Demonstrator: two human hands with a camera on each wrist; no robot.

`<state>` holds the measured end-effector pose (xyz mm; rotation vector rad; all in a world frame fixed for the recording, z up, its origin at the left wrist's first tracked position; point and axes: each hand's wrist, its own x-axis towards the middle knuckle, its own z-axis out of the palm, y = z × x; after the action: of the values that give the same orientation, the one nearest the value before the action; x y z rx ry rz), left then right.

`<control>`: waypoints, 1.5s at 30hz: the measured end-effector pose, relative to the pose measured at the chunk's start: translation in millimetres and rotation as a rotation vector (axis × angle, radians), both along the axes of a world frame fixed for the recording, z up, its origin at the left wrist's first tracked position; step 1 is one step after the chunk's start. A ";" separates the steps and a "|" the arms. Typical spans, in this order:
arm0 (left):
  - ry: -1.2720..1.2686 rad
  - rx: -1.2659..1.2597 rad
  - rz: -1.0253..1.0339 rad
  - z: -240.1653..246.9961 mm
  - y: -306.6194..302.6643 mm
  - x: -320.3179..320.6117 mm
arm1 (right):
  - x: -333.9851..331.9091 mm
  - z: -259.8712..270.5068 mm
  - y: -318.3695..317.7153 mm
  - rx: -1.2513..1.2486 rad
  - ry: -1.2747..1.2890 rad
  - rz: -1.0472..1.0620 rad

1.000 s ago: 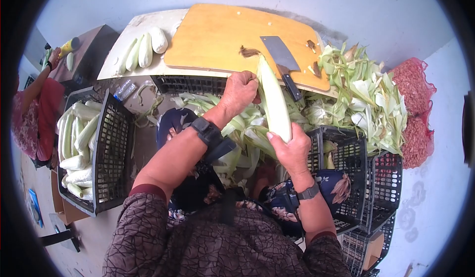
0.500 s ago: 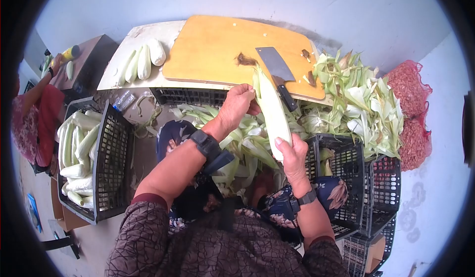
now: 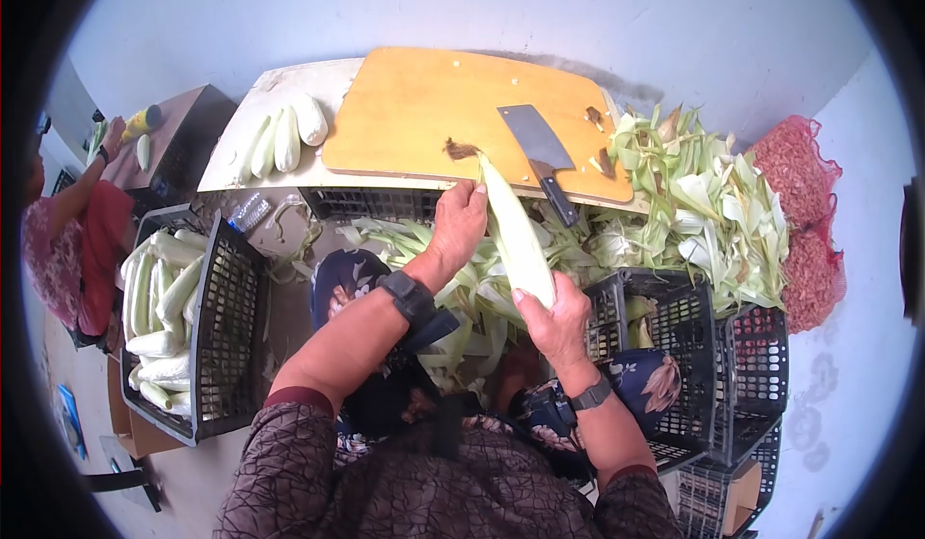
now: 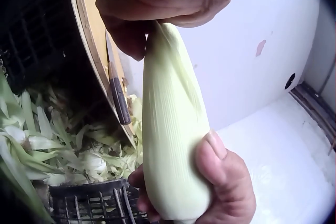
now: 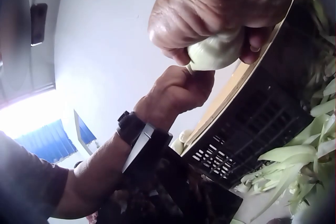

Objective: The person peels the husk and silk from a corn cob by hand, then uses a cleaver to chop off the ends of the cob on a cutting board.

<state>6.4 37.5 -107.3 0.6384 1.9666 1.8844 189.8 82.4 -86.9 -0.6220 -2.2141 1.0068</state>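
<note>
A pale green ear of corn [image 3: 515, 236] in its inner husk slants between both hands, brown silk [image 3: 461, 150] at its far tip. My right hand [image 3: 557, 317] grips the thick base, thumb along the side in the left wrist view. At the narrow end, my left hand [image 3: 458, 229] pinches the husk near the silk; its fingers [image 4: 126, 35] cover the tip in the left wrist view. From the right wrist view only the rounded base [image 5: 218, 50] shows under the right hand. Beyond the ear, a cleaver [image 3: 538, 139] lies on the yellow chopping board [image 3: 424, 105].
Husked ears fill a black crate [image 3: 226, 337] on the left; several more [image 3: 287, 139] lie beside the board. Loose husks [image 3: 713, 202] heap up at right, before red mesh sacks [image 3: 812, 211]. Black crates [image 3: 679, 317] stand by the right knee. Another person [image 3: 72, 231] works at far left.
Both hands have shifted slightly left with the ear, its silk tip now farther from the cleaver. The head view has tilted, so the board sits lower. Both hands keep their hold.
</note>
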 end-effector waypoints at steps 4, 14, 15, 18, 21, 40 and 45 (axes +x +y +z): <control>-0.205 0.104 0.040 -2.0 2.6 2.2 | -0.5 0.7 -4.0 -0.025 0.015 0.013; -0.653 0.175 -0.186 14.8 -0.5 20.4 | 2.4 6.4 -1.4 -0.354 0.202 0.146; -0.603 -0.005 -0.326 18.7 -3.9 21.2 | 3.6 8.6 1.6 -0.378 0.215 0.147; -0.456 -0.403 -0.657 29.0 -10.6 31.5 | 5.3 10.7 9.4 -0.676 0.341 0.096; -0.388 -0.573 -0.896 20.4 -11.8 38.2 | 7.9 9.9 23.6 -0.719 0.360 0.057; -0.390 0.075 -0.475 39.0 -19.4 35.3 | -2.1 0.1 1.0 0.254 0.128 -0.054; -0.709 0.271 -0.489 27.7 -17.1 11.6 | 0.7 21.6 5.1 0.339 0.081 0.073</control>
<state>18.0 20.4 -79.6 0.3861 1.0191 1.7377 190.6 87.5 -65.2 -0.3444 -2.2770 0.6547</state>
